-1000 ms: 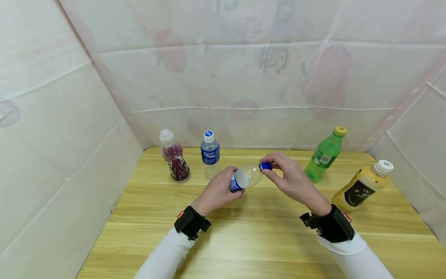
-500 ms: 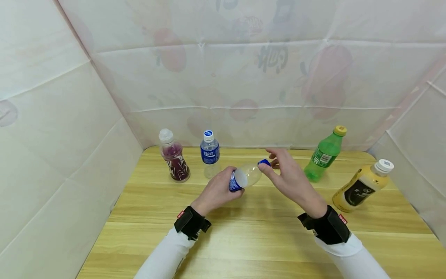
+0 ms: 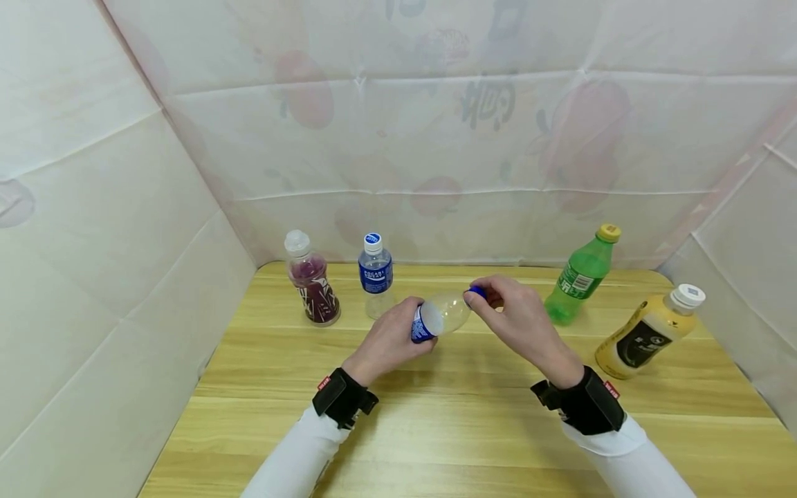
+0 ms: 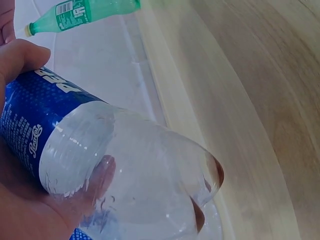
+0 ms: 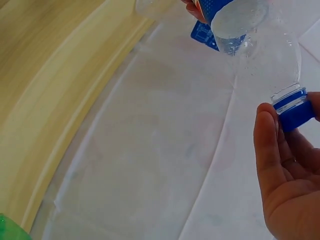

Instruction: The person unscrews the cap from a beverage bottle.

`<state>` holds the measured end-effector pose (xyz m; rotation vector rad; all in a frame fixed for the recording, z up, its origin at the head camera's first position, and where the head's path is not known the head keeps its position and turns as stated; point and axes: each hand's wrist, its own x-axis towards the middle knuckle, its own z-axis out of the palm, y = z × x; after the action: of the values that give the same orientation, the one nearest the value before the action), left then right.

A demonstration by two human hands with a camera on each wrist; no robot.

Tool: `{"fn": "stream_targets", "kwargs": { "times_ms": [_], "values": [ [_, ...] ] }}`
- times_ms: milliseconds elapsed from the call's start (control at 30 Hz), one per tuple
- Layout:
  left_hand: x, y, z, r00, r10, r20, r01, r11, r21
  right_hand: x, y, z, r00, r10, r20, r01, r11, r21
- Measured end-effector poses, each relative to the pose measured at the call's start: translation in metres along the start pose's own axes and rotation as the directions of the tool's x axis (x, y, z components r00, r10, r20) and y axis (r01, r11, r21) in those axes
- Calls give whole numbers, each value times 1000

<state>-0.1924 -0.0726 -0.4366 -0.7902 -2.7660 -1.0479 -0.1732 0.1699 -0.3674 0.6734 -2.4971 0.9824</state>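
My left hand [image 3: 389,340] grips a clear plastic soda bottle [image 3: 453,312] round its blue label, which carries white lettering in the left wrist view. The bottle is tilted above the table, its neck toward the right hand and its lobed base [image 4: 200,190] toward the left wrist camera. At the neck, my right hand [image 3: 523,328] pinches the blue bottle cap [image 5: 297,116] between thumb and fingers. A strip of clear plastic shows between the cap and a thin blue ring on the neck. The bottle looks see-through, with droplets on its inner wall.
Behind the left hand stand a purple-filled bottle [image 3: 320,297] and a clear bottle with a blue label [image 3: 376,277]. Right of the right hand are a green bottle [image 3: 579,280] and a yellow bottle [image 3: 644,335]. A pale sheet wall [image 3: 436,166] borders the wooden table [image 3: 448,443].
The right fingers lifted partly off the cap half a second ago and are now closed round it again. The left hand and its bottle have stayed nearly in place.
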Motion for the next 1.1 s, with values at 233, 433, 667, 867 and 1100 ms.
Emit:
{"fn": "stream_targets", "kwargs": {
  "times_ms": [233,433,667,867,1100],
  "values": [
    [0,0,-2,1000,0,8,0,1000,-5,0,0,-4,995,-99,11,99,994,56],
    [-1,0,-3,1000,-6,11,6,999,-31,-1,2,-3,984,-176,-6,176,983,53],
    [-1,0,-3,1000,-4,8,5,999,-36,-3,4,-2,974,-226,-21,227,971,68],
    [-1,0,-3,1000,-5,12,6,999,-40,-5,5,-3,965,-263,-9,263,962,75],
    [-1,0,-2,1000,13,-13,-13,1000,2,-5,7,-2,973,-232,6,229,964,131]
  ]
}}
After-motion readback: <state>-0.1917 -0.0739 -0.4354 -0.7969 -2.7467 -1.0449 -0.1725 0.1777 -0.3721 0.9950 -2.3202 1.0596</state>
